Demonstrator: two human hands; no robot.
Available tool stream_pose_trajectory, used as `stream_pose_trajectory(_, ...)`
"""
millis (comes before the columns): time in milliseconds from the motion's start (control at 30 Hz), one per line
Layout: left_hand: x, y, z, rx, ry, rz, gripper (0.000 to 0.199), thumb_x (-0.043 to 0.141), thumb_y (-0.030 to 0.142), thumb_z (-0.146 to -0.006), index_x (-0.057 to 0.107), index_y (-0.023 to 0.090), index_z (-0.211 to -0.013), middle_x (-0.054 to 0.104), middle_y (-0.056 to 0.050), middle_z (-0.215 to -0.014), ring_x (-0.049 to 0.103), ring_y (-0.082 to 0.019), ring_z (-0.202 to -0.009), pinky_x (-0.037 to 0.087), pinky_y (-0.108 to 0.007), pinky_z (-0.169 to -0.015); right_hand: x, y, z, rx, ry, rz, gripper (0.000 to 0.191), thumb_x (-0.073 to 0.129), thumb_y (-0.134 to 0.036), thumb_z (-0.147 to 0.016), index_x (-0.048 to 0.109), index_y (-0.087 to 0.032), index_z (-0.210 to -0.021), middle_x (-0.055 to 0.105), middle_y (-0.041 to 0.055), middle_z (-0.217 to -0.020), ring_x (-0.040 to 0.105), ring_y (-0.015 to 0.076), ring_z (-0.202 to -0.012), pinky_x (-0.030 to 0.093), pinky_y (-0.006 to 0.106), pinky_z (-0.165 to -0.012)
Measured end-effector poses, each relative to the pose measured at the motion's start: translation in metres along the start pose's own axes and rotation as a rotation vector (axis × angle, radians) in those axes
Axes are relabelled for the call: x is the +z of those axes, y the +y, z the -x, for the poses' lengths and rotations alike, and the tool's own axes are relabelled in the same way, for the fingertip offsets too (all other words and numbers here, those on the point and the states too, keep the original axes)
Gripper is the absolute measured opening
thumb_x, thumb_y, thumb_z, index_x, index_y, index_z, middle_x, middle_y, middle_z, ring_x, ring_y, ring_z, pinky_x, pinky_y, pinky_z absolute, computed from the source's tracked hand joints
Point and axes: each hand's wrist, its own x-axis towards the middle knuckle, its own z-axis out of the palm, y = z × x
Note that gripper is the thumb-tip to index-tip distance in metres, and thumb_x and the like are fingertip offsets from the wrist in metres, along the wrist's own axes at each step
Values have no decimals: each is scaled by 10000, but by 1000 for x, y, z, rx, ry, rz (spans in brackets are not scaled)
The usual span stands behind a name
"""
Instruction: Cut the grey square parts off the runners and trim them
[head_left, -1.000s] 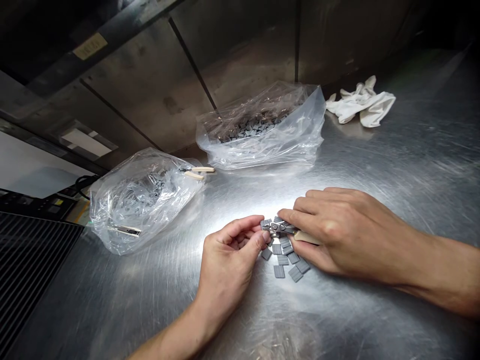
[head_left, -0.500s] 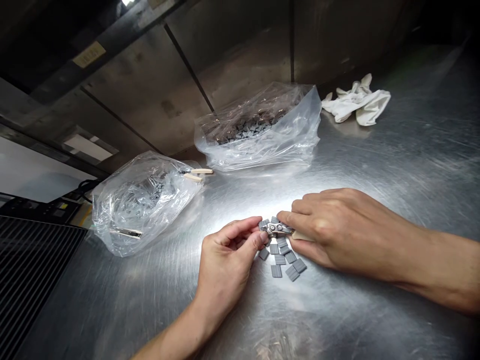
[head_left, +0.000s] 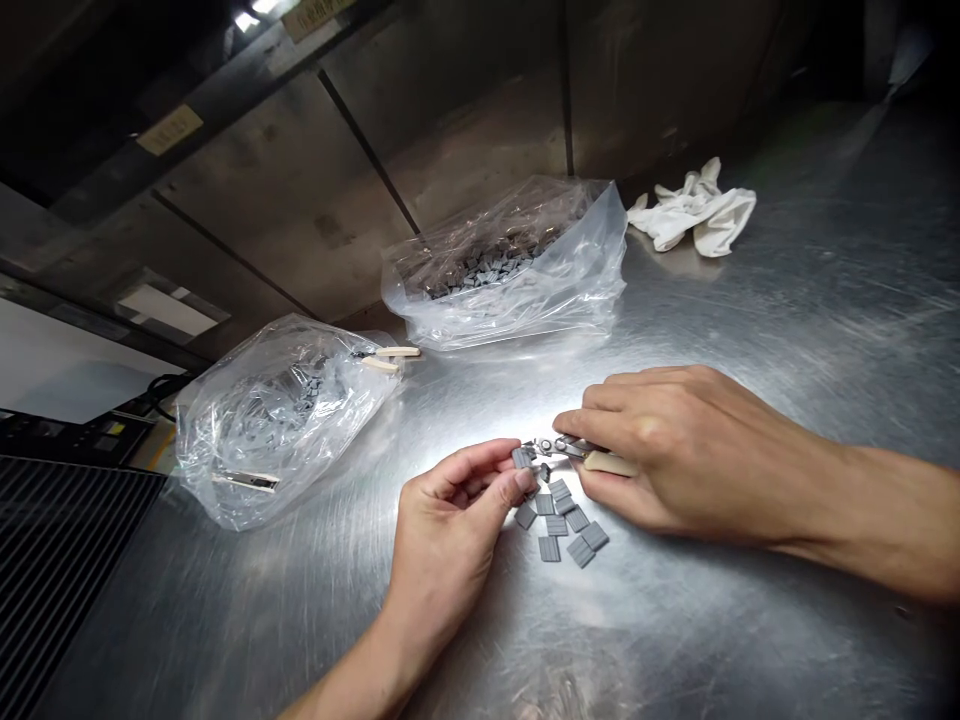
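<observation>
We're at a scratched steel table against dark panels, and our clock is centred on the tool's tip. At 12 lies an open bag of grey tiles; at 9, a second bag; at 1, a white glove.

From 8 o'clock, our left hand has thumb and forefinger pinched together on a small tile. From 3 o'clock, our right hand has its fingers closed around the nippers, whose tip meets the tile's edge; whether the blades bite, we can't tell. Loose tiles lie just below, at 6.

To work well, we'd judge, we should pinch firmly, keep the thumb tip clear of the blades, and hold the nippers square to the edge, squeezing gently.
</observation>
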Motion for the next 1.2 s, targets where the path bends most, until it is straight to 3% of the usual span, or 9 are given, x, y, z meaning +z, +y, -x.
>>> stream_pose_trajectory(333, -1, -1, 1, -20, -21, 46, 234, 853, 220, -709, 787, 170, -927, 803, -38, -806, 734, -127, -718, 591, -195, -709, 2, 2, 1, -113, 16, 62, 64, 630, -241, -841, 678, -200, -829, 610, 19, -736, 523, 203, -680, 308, 342, -673)
stream_pose_trajectory(567, -1, -1, 0, -14, -10, 17, 278, 878, 221, -680, 782, 169, -935, 801, -47, -830, 753, -169, -782, 605, -243, -756, 2, 0, 0, -100, 50, 61, 71, 624, -228, -839, 683, -195, -818, 610, 23, -732, 518, 206, -683, 318, 347, -666)
stream_pose_trajectory(800, -3, -1, 0, -3, -67, 81, 168, 783, 284, -829, 761, 167, -948, 808, -50, -834, 763, -158, -786, 600, -226, -746, 4, -2, 1, -46, 80, 62, 117, 592, -229, -859, 701, -185, -865, 620, 31, -744, 558, 223, -708, 349, 354, -680)
stream_pose_trajectory(1033, -7, -2, 0, -41, -52, 92, 289, 776, 317, -845, 763, 186, -1102, 816, -54, -875, 757, -137, -802, 586, -212, -781, 6, -7, 2, 6, 88, -26, 206, 585, -223, -864, 737, -170, -992, 655, 36, -779, 606, 232, -728, 383, 356, -683)
stream_pose_trajectory(1200, -8, -1, -1, -50, -62, 156, 202, 803, 294, -820, 764, 191, -989, 807, -23, -848, 757, -137, -795, 591, -210, -762, 8, -10, 1, 15, 98, -35, 212, 575, -195, -861, 737, -171, -995, 651, 29, -767, 598, 222, -714, 378, 356, -687)
